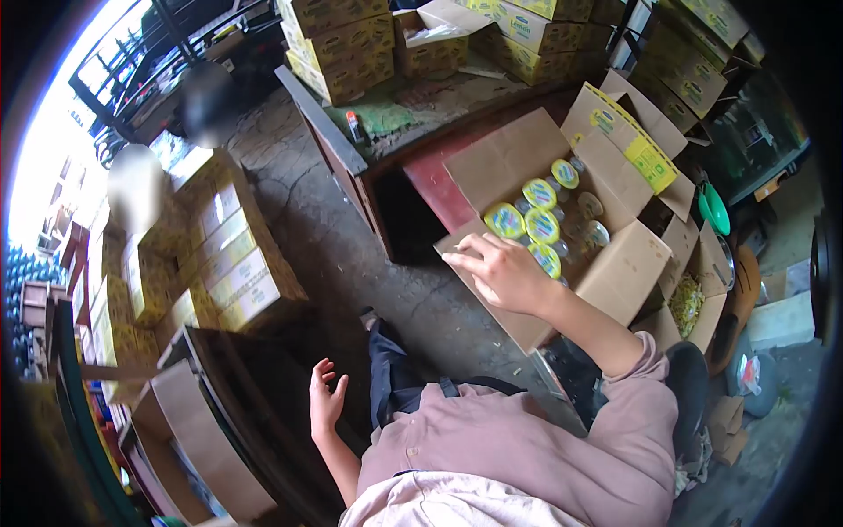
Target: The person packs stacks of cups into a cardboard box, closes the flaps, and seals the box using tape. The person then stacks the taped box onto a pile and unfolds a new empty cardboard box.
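My right hand (502, 270) is over the left side of an open cardboard box (628, 272), in front of one of its flaps. Its fingers are loosely bent and apart, and I see nothing in them. Inside the box stand several clear containers with round yellow-green printed lids (542, 226). Close to the hand is a lidded container (505, 220); whether the fingers touch the flap I cannot tell. My left hand (327, 400) hangs low beside my body, fingers apart and holding nothing.
Stacked yellow printed cartons (237, 255) stand on the left, with more cartons (338, 53) on the worn table (413, 114). A small orange-capped bottle (355, 126) is near the table's edge. Another open box (694, 299) with yellowish contents and a green bowl (713, 209) are at right.
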`<state>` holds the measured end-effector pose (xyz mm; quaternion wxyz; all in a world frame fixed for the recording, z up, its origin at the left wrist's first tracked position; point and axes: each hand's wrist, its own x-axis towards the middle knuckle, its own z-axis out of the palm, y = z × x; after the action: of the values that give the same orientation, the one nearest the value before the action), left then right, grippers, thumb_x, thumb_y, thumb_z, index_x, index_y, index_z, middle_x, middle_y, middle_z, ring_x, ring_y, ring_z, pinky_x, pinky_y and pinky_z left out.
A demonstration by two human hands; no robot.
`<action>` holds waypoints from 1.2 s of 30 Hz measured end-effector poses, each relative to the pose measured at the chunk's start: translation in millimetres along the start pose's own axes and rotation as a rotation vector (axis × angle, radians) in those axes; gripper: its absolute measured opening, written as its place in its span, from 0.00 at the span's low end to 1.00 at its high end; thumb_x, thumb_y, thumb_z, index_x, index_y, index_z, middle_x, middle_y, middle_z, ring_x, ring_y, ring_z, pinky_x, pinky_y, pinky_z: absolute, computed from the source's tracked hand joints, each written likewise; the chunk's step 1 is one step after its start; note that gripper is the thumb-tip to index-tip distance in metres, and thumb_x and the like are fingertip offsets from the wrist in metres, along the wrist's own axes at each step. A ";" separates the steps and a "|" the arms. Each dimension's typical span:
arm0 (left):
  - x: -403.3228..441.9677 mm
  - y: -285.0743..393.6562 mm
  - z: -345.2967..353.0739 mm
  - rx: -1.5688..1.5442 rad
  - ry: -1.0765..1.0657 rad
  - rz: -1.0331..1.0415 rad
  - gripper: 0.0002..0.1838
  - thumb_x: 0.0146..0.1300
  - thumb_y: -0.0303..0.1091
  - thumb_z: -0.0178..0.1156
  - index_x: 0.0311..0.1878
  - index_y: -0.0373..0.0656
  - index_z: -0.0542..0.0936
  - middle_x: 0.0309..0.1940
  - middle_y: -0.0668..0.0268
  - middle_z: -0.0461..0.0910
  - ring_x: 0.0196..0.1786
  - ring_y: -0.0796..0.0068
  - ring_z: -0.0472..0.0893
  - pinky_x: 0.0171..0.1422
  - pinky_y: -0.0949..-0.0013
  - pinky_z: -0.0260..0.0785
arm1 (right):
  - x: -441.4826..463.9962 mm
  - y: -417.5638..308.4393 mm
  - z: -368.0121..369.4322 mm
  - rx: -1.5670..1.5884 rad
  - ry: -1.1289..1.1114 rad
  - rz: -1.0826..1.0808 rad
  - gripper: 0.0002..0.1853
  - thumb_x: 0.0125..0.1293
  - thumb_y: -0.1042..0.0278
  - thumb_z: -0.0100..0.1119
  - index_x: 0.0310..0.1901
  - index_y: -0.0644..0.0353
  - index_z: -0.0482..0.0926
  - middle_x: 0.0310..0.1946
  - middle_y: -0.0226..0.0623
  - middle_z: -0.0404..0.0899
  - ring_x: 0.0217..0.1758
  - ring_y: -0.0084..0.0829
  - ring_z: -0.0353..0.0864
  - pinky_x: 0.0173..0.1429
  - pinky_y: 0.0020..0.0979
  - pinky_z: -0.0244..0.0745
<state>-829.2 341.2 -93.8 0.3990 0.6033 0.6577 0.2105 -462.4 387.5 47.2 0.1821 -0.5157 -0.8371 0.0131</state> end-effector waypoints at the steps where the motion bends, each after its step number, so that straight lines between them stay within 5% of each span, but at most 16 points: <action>1: 29.1 -1.1 -9.2 0.006 -0.018 0.021 0.26 0.54 0.32 0.62 0.56 0.42 0.65 0.50 0.58 0.73 0.49 0.65 0.75 0.50 0.64 0.68 | 20.0 11.2 10.5 0.002 0.040 0.046 0.15 0.51 0.70 0.58 0.43 0.55 0.78 0.34 0.32 0.72 0.39 0.32 0.73 0.44 0.34 0.70; 4: 112.4 1.8 -41.0 0.048 -0.076 0.062 0.26 0.54 0.31 0.62 0.56 0.42 0.65 0.50 0.58 0.73 0.49 0.66 0.75 0.49 0.64 0.68 | 76.7 49.4 54.1 -0.033 -0.090 0.311 0.15 0.52 0.67 0.59 0.44 0.54 0.78 0.38 0.33 0.71 0.46 0.34 0.71 0.49 0.35 0.70; 6: 164.8 13.0 -64.6 0.045 -0.093 0.124 0.27 0.53 0.32 0.62 0.56 0.42 0.65 0.50 0.59 0.73 0.48 0.65 0.75 0.49 0.62 0.68 | 107.4 71.2 97.2 0.277 -0.199 0.568 0.26 0.53 0.63 0.60 0.54 0.58 0.70 0.50 0.43 0.69 0.57 0.43 0.67 0.57 0.40 0.66; 8: 216.5 27.1 -84.5 0.095 -0.121 0.137 0.27 0.53 0.31 0.62 0.56 0.43 0.65 0.49 0.57 0.73 0.47 0.64 0.75 0.50 0.63 0.68 | 121.0 85.1 145.8 0.354 -0.236 0.652 0.40 0.52 0.57 0.62 0.64 0.61 0.55 0.62 0.58 0.55 0.66 0.53 0.54 0.65 0.42 0.59; 9: 247.8 25.8 -90.7 0.097 -0.128 0.200 0.26 0.53 0.30 0.62 0.56 0.43 0.65 0.48 0.57 0.73 0.46 0.64 0.75 0.50 0.63 0.68 | 132.8 88.0 144.7 0.427 -0.399 0.818 0.51 0.49 0.55 0.65 0.67 0.61 0.41 0.66 0.63 0.36 0.69 0.55 0.44 0.69 0.45 0.50; 10: 269.6 34.8 -95.0 0.100 -0.142 0.255 0.26 0.53 0.30 0.62 0.55 0.43 0.65 0.47 0.56 0.73 0.46 0.63 0.75 0.50 0.64 0.68 | 140.8 82.3 140.2 0.399 -0.365 0.925 0.54 0.45 0.60 0.68 0.67 0.60 0.39 0.67 0.60 0.30 0.70 0.55 0.40 0.68 0.50 0.48; 12: 308.0 58.8 -102.9 0.176 -0.170 0.303 0.26 0.53 0.29 0.62 0.55 0.40 0.65 0.48 0.56 0.73 0.45 0.62 0.75 0.52 0.64 0.67 | 149.4 69.0 105.9 0.168 -0.301 0.956 0.59 0.40 0.65 0.72 0.68 0.58 0.38 0.67 0.58 0.25 0.71 0.52 0.38 0.70 0.41 0.47; 14: 344.7 73.8 -98.0 0.167 -0.193 0.342 0.26 0.53 0.29 0.61 0.56 0.40 0.65 0.48 0.56 0.73 0.47 0.62 0.74 0.53 0.64 0.66 | 133.3 67.0 82.3 0.319 -0.119 0.918 0.59 0.37 0.67 0.72 0.68 0.57 0.39 0.68 0.57 0.27 0.71 0.53 0.37 0.69 0.49 0.47; 18: 382.6 115.6 -72.8 0.142 -0.267 0.374 0.26 0.54 0.29 0.61 0.57 0.40 0.65 0.50 0.56 0.72 0.48 0.62 0.74 0.54 0.63 0.66 | 114.0 49.5 29.1 0.502 -0.007 0.943 0.58 0.40 0.65 0.72 0.68 0.57 0.40 0.68 0.56 0.28 0.72 0.49 0.36 0.71 0.39 0.45; 25: 410.1 143.2 -41.8 -0.134 -0.491 0.327 0.25 0.55 0.29 0.60 0.57 0.42 0.65 0.50 0.59 0.73 0.46 0.70 0.75 0.46 0.69 0.69 | 94.8 30.7 13.0 0.882 0.374 1.311 0.56 0.50 0.70 0.67 0.68 0.52 0.30 0.69 0.53 0.32 0.70 0.50 0.43 0.62 0.52 0.58; 29: 447.7 156.4 -45.7 -0.113 -0.514 0.333 0.25 0.55 0.27 0.60 0.57 0.42 0.65 0.48 0.61 0.73 0.42 0.73 0.75 0.44 0.70 0.68 | 115.6 49.7 0.1 1.101 0.530 1.358 0.53 0.53 0.81 0.59 0.68 0.47 0.28 0.70 0.45 0.31 0.70 0.44 0.47 0.59 0.41 0.64; 30: 457.8 160.6 -49.0 -0.079 -0.513 0.349 0.25 0.55 0.27 0.60 0.57 0.42 0.66 0.47 0.61 0.74 0.41 0.74 0.75 0.43 0.71 0.68 | 129.4 55.0 -3.7 1.067 0.559 1.302 0.53 0.52 0.75 0.64 0.68 0.51 0.31 0.69 0.51 0.36 0.69 0.48 0.49 0.61 0.47 0.62; 36: 521.8 196.4 -58.2 -0.055 -0.489 0.410 0.25 0.54 0.26 0.60 0.56 0.42 0.66 0.45 0.62 0.74 0.36 0.75 0.74 0.40 0.72 0.68 | 183.9 141.1 -32.8 0.971 0.565 1.218 0.46 0.53 0.72 0.64 0.68 0.56 0.43 0.62 0.47 0.57 0.62 0.39 0.63 0.57 0.40 0.69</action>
<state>-727.5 890.9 -51.7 0.5107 0.7449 0.4011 0.1528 -404.7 607.6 101.8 0.5492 -0.7266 -0.2349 0.3394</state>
